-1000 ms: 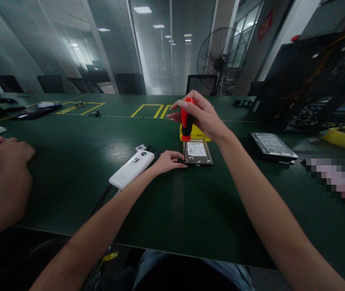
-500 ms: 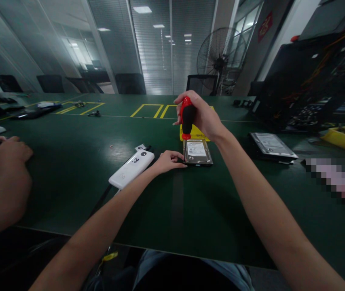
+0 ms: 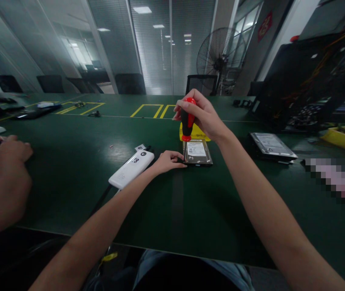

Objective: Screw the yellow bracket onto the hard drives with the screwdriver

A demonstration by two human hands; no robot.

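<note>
since half a second earlier, the red-and-black screwdriver (image 3: 187, 126) had been turned in the right hand (image 3: 205, 114), so that red was now shown along its right side; the left hand (image 3: 166, 162) was kept in the same place. at the centre of the frame, the handle was gripped near its top by the thumb and curled fingers, and the thin shaft was pointed down at the left edge of a small hard drive (image 3: 205, 157), laid flat on the green table (image 3: 148, 218). the left thumb and forefinger were held slightly apart at the drive's near left corner; whether anything was pinched there could not be told. just behind the drive, something yellow (image 3: 199, 133) was partly hidden. left of centre, a white device (image 3: 130, 169) was placed beside the left forearm. at the right, a larger drive (image 3: 272, 144) was set down well apart. at the left edge, another person's hand (image 3: 12, 155) was seen.
</note>
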